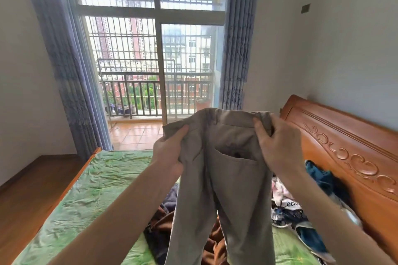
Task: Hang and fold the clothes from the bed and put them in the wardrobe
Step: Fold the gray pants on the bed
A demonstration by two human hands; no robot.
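Your two bare forearms, nearest, reach up to one pair of beige trousers point(226, 178): plain weave, back pocket showing, legs hanging down over the green-sheeted bed point(90, 189). Your left hand point(170, 153) bunches the waistband's left end; your right hand point(277, 146) pinches its right end. Remaining clothes pile point(297, 211) lies near the carved headboard point(344, 153), right.

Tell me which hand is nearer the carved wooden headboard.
Right. The right hand grips the trousers just beside the headboard; the left hand grips their far side.
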